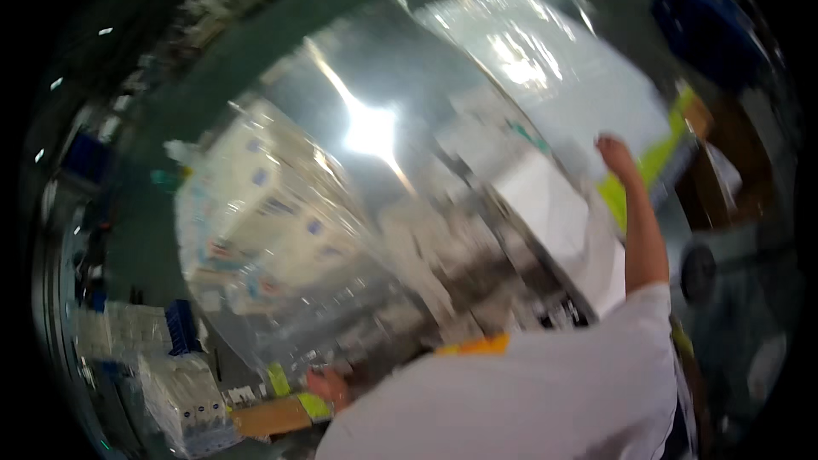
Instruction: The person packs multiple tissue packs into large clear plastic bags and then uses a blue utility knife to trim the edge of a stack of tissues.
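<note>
My right hand (618,155) reaches out over the right side of a shiny work table. Its fingers look curled, and what they hold, if anything, is too blurred to make out. Beside it lies a pale stack wrapped in clear plastic (562,89), and a yellow-green strip (652,175) runs just below its wrist. My left hand (328,388) is low on the left, at the near edge of the table by a brown cardboard piece (271,416); motion smears its fingers. A white box-like block (545,209) sits between my arms.
White packages under clear plastic (273,213) cover the table's left side. A bare metal tabletop (375,68) reflects a bright light. At the right stand an open brown carton (750,153) and a blue crate (703,30). White boxes (187,405) are stacked at lower left.
</note>
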The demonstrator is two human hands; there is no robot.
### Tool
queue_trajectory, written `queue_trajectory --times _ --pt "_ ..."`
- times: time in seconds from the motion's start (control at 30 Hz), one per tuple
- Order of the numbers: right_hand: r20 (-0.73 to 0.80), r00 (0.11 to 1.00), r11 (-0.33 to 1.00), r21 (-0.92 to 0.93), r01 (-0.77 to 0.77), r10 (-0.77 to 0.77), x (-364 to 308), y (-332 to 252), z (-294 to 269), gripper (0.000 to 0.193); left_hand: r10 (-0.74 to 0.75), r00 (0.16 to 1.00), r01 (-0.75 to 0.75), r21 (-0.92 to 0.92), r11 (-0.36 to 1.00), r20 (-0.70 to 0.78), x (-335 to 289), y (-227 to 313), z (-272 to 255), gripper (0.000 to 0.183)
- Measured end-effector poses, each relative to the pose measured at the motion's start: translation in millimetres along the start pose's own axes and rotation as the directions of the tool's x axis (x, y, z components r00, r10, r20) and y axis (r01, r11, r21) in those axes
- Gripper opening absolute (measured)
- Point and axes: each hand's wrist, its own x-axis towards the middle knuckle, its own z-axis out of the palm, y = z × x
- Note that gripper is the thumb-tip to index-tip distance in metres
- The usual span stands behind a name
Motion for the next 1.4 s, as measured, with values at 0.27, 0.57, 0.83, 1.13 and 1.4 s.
queue_trajectory --times 0.27,0.57,0.83,1.13,1.4 --pt "0.066 0.929 0.765 0.548 -0.339 0.364 -217 87 -46 0.036 0.590 0.592 -0.041 -0.710 0.703 0.549 -39 159 -46 0.022" --pt "0.198 0.964 0.889 0.389 -0.242 0.176 -256 -81 16 0.050 0.795 0.088 0.013 -0.799 0.601 0.600 -83 314 -18 0.039" --pt "-0.096 0.970 0.660 0.747 -0.079 0.225 -243 -113 131 0.047 0.471 -0.054 0.734 -0.285 0.617 0.880 -120 328 26 0.056" --pt "0.612 0.789 -0.217 0.764 -0.608 -0.056 -243 -168 62 0.055 0.449 -0.242 0.674 -0.184 0.716 0.860 -109 338 -42 0.052" --pt "0.600 0.790 -0.211 0.762 -0.612 -0.128 -240 -197 1 0.062 0.558 -0.201 0.677 -0.297 0.673 0.805 -88 339 -99 0.051"
